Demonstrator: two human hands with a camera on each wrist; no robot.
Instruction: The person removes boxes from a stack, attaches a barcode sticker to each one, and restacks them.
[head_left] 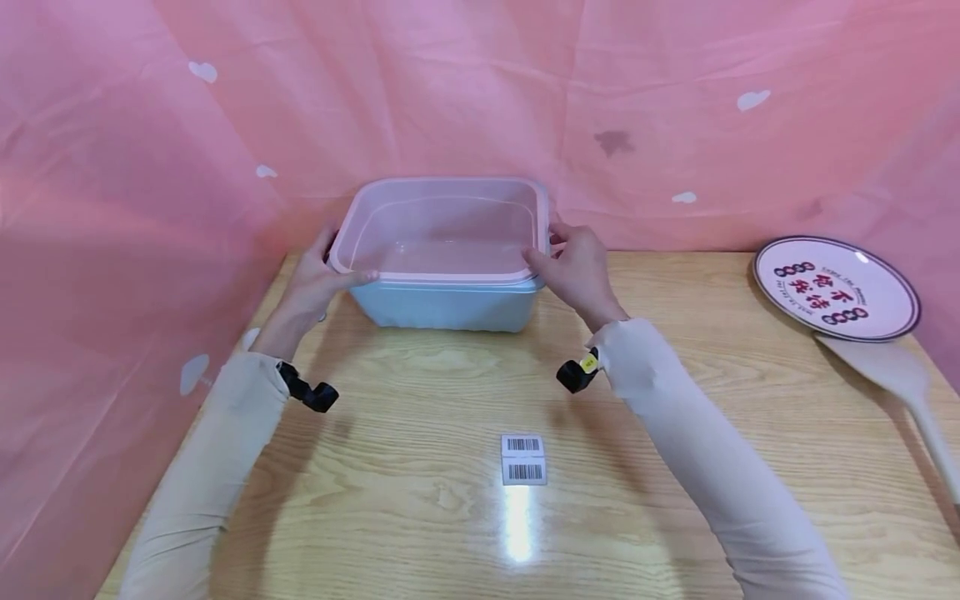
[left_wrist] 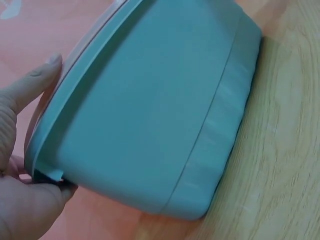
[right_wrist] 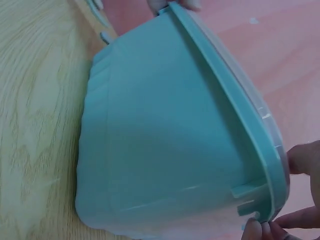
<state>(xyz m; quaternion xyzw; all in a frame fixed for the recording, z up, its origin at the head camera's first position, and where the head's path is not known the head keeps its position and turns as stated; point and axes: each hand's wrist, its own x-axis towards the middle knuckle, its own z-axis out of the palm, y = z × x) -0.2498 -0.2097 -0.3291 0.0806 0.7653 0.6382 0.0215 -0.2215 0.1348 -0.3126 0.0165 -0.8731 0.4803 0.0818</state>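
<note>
A light blue plastic basin (head_left: 450,310) stands at the back of the wooden table, with a pink liner (head_left: 442,262) nested in its top. Its inside looks bare from the head view. My left hand (head_left: 311,279) grips the left end of the rim, thumb over the front corner and fingers round the outer side. At the opposite end my right hand (head_left: 576,268) holds the rim, its thumb on the pink edge and fingers outside. Both wrist views show the basin's blue side wall (left_wrist: 150,100), its base apparently resting on the table. Some fingertips are hidden behind the rim.
On the right lies a white plate (head_left: 888,287) with red lettering and a dark rim. A pale long-handled spoon or turner (head_left: 896,371) has its head against the plate. A barcode label (head_left: 524,459) lies mid-table. Pink cloth (head_left: 480,100) hangs close behind the basin.
</note>
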